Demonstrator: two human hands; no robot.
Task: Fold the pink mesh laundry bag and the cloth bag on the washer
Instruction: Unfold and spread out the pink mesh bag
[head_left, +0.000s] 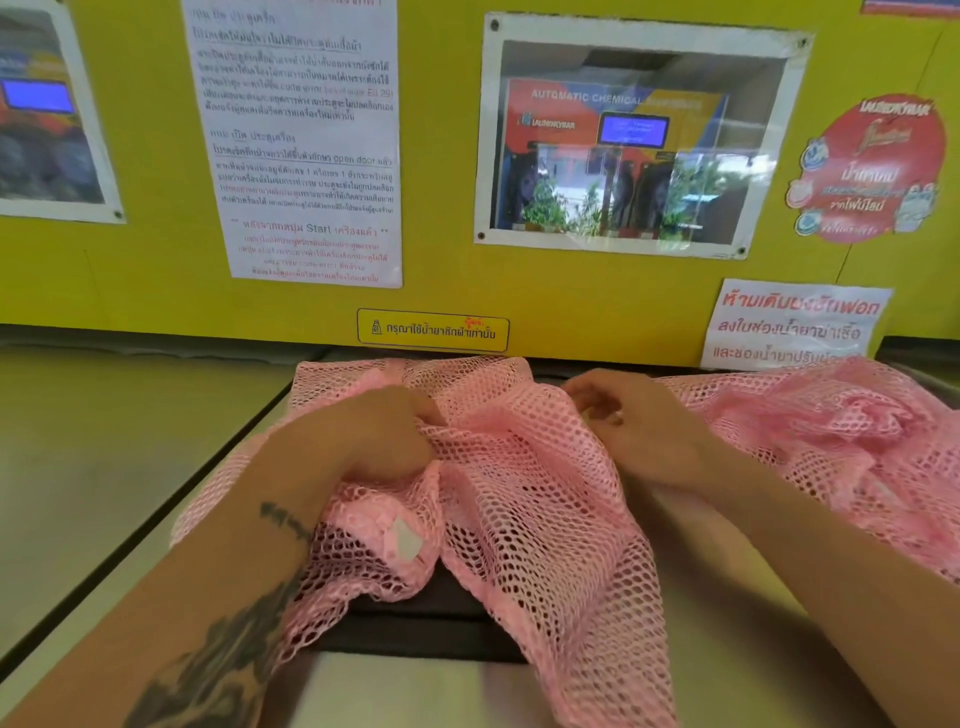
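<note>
The pink mesh laundry bag (524, 493) lies rumpled across the top of the washer (727, 649), spreading from the centre to the right edge of view. A small white label shows on the mesh near my left wrist. My left hand (363, 436) is closed on a bunch of the mesh left of centre. My right hand (634, 421) rests on the mesh right of centre, fingers curled and pinching the netting. A dark panel (415, 618) shows beneath the mesh at the front. I cannot see a separate cloth bag.
A yellow wall (457, 291) rises directly behind the washer, carrying paper notices, a framed window and stickers. To the left sits a neighbouring washer top (104, 441), separated by a dark seam. The mesh hangs over the washer's front edge.
</note>
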